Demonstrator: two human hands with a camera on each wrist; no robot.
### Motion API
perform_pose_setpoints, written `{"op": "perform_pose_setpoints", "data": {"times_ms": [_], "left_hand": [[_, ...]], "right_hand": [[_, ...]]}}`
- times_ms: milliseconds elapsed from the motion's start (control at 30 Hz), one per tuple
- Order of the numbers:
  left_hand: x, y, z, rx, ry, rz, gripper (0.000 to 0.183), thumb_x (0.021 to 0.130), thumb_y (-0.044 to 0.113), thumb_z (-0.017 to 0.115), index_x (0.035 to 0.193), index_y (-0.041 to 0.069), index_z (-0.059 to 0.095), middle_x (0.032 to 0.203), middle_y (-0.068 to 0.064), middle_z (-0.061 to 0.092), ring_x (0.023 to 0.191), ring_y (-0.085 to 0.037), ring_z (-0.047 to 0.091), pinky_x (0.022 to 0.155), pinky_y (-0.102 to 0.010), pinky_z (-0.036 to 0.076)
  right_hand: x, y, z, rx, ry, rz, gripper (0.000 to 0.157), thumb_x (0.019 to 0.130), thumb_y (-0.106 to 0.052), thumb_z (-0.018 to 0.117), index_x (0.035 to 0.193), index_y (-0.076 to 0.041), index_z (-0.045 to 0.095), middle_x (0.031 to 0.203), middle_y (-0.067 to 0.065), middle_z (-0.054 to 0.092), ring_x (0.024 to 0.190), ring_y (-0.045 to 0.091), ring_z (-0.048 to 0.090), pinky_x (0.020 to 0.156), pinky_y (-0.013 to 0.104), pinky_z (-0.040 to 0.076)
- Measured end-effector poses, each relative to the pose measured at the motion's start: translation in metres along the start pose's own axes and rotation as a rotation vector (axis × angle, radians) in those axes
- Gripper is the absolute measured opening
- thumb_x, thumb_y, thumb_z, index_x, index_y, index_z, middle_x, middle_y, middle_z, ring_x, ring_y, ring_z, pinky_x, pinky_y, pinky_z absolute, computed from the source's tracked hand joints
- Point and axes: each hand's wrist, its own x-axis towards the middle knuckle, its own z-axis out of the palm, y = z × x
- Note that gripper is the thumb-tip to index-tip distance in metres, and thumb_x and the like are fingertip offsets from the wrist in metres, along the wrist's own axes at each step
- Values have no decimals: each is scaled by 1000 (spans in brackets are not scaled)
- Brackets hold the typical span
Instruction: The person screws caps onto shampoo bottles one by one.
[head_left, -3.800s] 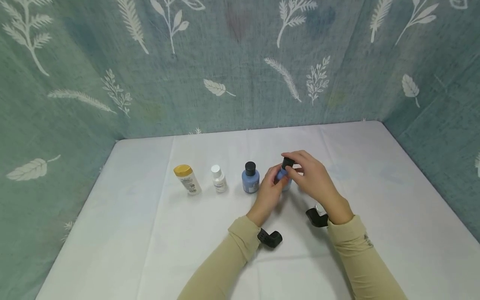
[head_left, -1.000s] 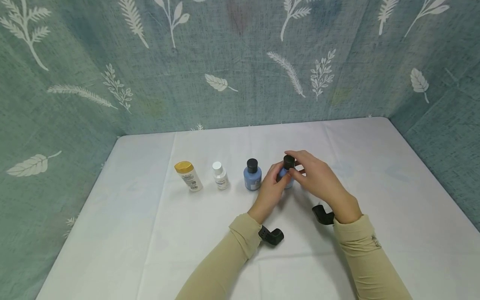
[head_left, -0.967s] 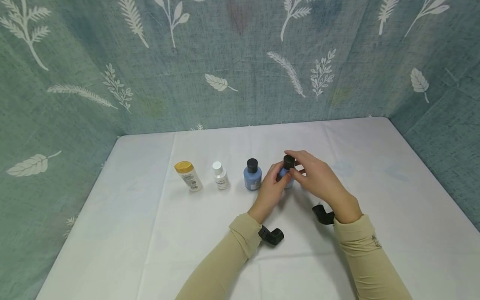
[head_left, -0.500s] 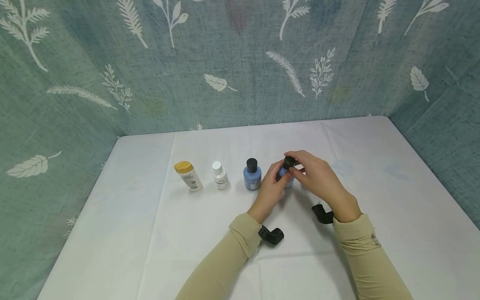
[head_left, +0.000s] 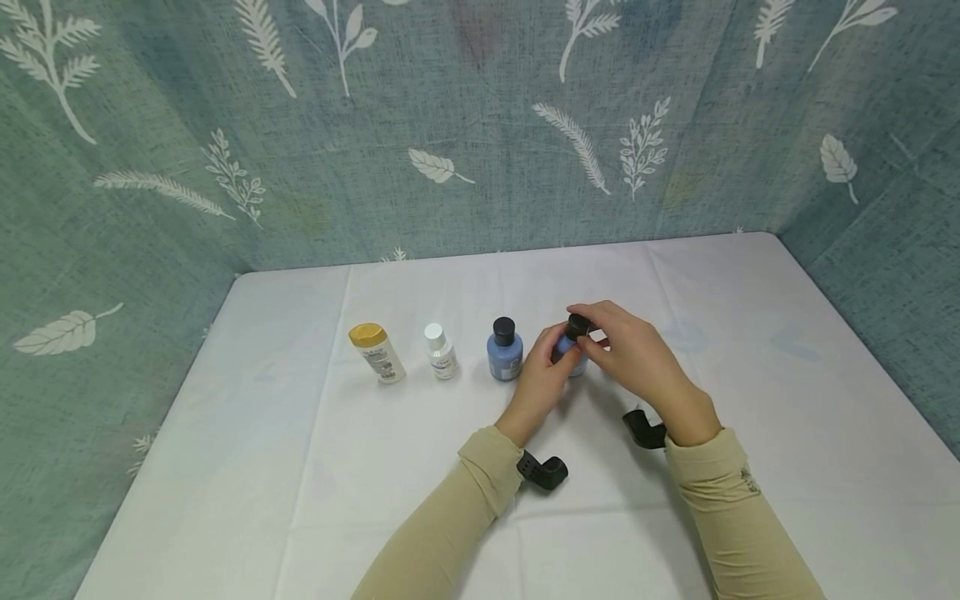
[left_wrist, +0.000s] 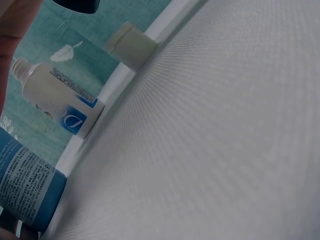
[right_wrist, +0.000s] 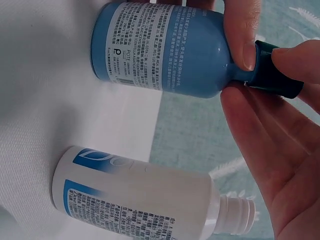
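My left hand (head_left: 537, 379) grips a blue bottle (right_wrist: 155, 55) around its upper body, one digit lying along its shoulder in the right wrist view. Thumb and fingers of my right hand (head_left: 637, 358) pinch its black cap (right_wrist: 274, 75), which sits at the neck with a little blue showing below it. The bottle's base is on the white cloth. A second blue bottle (head_left: 505, 356) with a black cap stands just left of my left hand. Beside the held bottle is a white bottle (right_wrist: 135, 192) with a bare threaded neck, mostly hidden behind my right hand in the head view.
Farther left stand a small white-capped bottle (head_left: 441, 354) and a pale bottle with a yellow cap (head_left: 368, 335). A pale cap-like piece (left_wrist: 132, 47) lies past the uncapped bottle. White cloth (head_left: 225, 467) covers the table; leaf-patterned fabric (head_left: 480, 150) closes the back and sides.
Both hands stay on the same blue bottle. Its black cap, tilted at first, showed more of its top a second ago and leans slightly again now. The head view has shifted a little.
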Motion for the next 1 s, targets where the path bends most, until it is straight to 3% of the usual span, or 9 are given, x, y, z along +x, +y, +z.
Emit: {"op": "perform_pose_setpoints", "data": {"times_ms": [233, 467, 1000], "left_hand": [[0, -1, 0, 9, 26, 6, 33, 88, 13, 56, 121, 7, 53, 118, -6, 51, 111, -13, 46, 96, -38, 35], [10, -36, 4, 29, 46, 12, 35, 87, 26, 59, 121, 18, 54, 116, 4, 52, 112, -7, 45, 96, -29, 36], [11, -39, 5, 33, 66, 35, 33, 87, 23, 58, 119, 15, 56, 114, 5, 53, 111, -6, 46, 95, -27, 36]], "right_hand": [[0, -1, 0, 1, 6, -6, 41, 83, -11, 63, 122, -11, 52, 110, 1, 55, 91, 17, 58, 72, 30, 50], [0, -2, 0, -5, 3, -7, 41, 83, -12, 63, 122, -11, 52, 110, 1, 56, 89, 19, 59, 71, 32, 49], [-1, -2, 0, -54, 5, -50, 45, 84, -12, 61, 127, -11, 49, 111, 2, 55, 87, 15, 58, 69, 30, 49]]}}
